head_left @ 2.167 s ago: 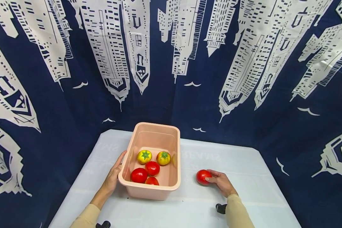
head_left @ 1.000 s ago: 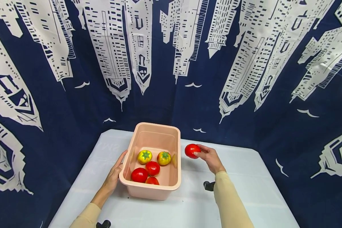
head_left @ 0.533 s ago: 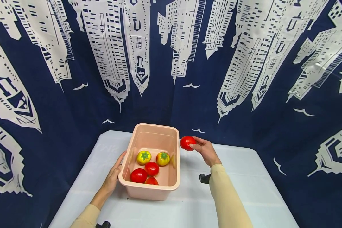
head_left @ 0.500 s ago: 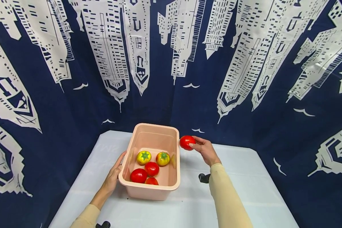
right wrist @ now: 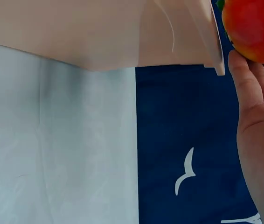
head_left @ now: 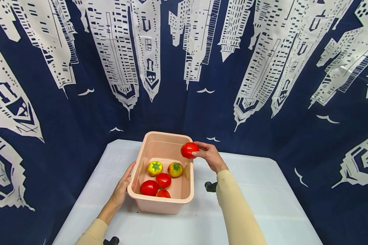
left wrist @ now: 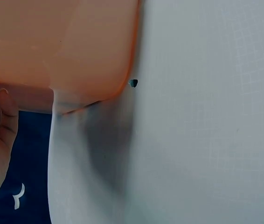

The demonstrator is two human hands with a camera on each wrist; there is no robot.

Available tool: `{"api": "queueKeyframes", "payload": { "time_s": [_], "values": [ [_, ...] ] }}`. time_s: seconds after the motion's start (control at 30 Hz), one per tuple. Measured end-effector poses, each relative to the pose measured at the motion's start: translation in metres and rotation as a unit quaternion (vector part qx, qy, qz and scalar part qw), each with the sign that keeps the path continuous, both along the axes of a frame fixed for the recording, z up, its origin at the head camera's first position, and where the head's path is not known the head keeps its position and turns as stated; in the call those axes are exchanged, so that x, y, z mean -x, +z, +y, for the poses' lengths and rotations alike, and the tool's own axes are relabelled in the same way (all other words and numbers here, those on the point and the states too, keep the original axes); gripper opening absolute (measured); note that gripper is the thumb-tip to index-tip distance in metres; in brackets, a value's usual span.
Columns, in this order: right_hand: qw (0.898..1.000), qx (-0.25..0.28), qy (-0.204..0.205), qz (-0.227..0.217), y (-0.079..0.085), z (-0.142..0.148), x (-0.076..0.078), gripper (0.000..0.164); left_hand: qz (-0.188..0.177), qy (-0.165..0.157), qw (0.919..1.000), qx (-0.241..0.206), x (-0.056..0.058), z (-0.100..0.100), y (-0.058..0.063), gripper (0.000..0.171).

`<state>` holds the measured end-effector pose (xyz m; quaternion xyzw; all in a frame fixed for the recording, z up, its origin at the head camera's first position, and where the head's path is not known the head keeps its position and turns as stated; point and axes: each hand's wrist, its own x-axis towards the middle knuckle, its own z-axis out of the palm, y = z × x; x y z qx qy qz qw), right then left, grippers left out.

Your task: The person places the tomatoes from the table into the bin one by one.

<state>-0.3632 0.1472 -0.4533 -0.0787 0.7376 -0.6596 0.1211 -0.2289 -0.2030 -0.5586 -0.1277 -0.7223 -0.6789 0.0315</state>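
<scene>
My right hand holds a glossy red tomato between fingers and thumb, over the right rim of a pink plastic tub. In the right wrist view the tomato shows yellow near its base and a bit of green leaf, with fingertips against its underside. My left hand rests along the tub's left outer side, its fingers extended against the wall. Inside the tub are a yellow tomato and a yellow-red tomato, both with green star-shaped tops, and red tomatoes towards the near end.
The tub stands on a table with a white cover. Behind the table and at its sides hangs a dark blue cloth with white skyscrapers and birds. Black devices sit at both wrists, one of them by the right sleeve.
My right hand has lifted the red tomato from the table on the right and carried it up and leftward to the tub's rim. My left hand and the tub stay put.
</scene>
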Motion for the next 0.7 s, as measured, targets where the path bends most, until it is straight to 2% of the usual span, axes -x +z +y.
{"api": "queueKeyframes", "payload": {
  "time_s": [0.2, 0.4, 0.5, 0.7],
  "values": [
    [0.999, 0.008, 0.037, 0.014, -0.0003, -0.0008, -0.0036, 0.057, 0.001, -0.004, 1.0, -0.005, -0.0003, 0.0024, 0.0017, 0.061],
    [0.996, 0.038, 0.073, 0.021, -0.0012, 0.0041, -0.0055, 0.059, 0.003, -0.005, 0.9998, -0.018, 0.0004, 0.0048, 0.001, 0.062],
    [0.995, 0.054, 0.076, 0.023, -0.0022, 0.0054, -0.0055, 0.058, 0.004, -0.007, 0.9998, -0.017, 0.0005, 0.005, 0.0012, 0.062],
    [0.995, 0.069, 0.059, 0.027, -0.004, 0.0053, -0.0051, 0.055, 0.003, -0.004, 0.9998, -0.019, 0.0012, 0.0045, 0.002, 0.062]
  ]
}}
